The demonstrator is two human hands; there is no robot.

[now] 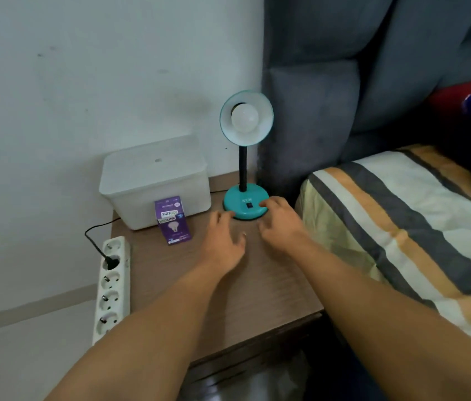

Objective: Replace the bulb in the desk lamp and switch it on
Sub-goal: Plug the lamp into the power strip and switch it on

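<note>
- Head view: a teal metal desk lamp stands at the back right corner of a brown wood-grain bedside table, its round base close to a grey padded headboard.
- The lamp's black flexible neck rises upright from the base, and the round teal shade tilts toward the camera, so the frosted white bulb faces outward and slightly down at the person.
- The bulb is seated in the shade and unlit; a small black rocker switch sits on the front of the base.
- The left hand lies palm down on the table with fingers spread and loose, its fingertips touching the left edge of the base; it grips nothing.
- The right hand is likewise uncurled, its fingers resting on the right side of the base just beside the switch, clasping nothing.
- The bulb lies straight above and beyond both hands, its axis pointing toward the person; the right hand looks slightly nearer, so I judge either could rise to unscrew it while the other steadies the base.
- A purple cardboard bulb box leans against a white lidded plastic bin, to the left of the left hand.
- The lamp's black cord runs to a white power strip at the table's left edge.
</note>
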